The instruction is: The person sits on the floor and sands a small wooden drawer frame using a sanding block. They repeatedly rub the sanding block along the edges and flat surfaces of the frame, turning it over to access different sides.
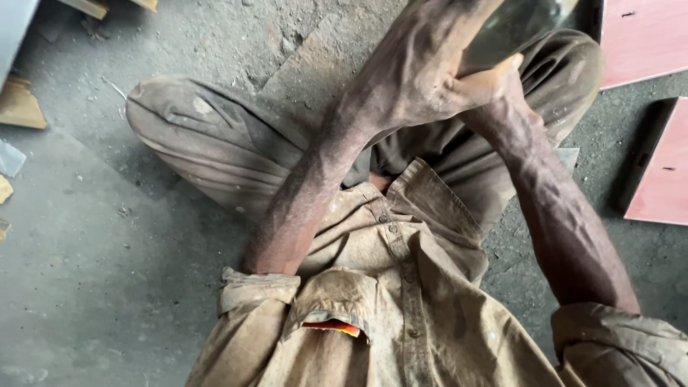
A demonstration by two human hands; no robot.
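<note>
Sitting cross-legged on a grey concrete floor (107, 287), the person raises both hands to the top of the view. The left hand (419, 61) is wrapped over a smooth, shiny, dark greenish-grey object (512, 29), its fingers curled around the near edge. The right hand (494, 86) comes up from beneath, the thumb pressed flat against the object's lower rim; the other fingers of that hand are hidden, so how far they close cannot be told. The object looks curved and glossy, catching a pale reflection, and most of it runs past the upper edge of the view, so its full shape cannot be made out. It sits above the right knee, held clear of the floor.

Both forearms are bare and dusty, with sleeves rolled to the elbow. The person wears a dirty tan shirt (401, 315) with a buttoned front, and a red slip (331, 327) peeks from the chest pocket. Brown trousers (208, 143) cover the folded legs. Pink flat boards (645, 39) lie on the floor at the right, and wood scraps (18, 104) lie at the left.
</note>
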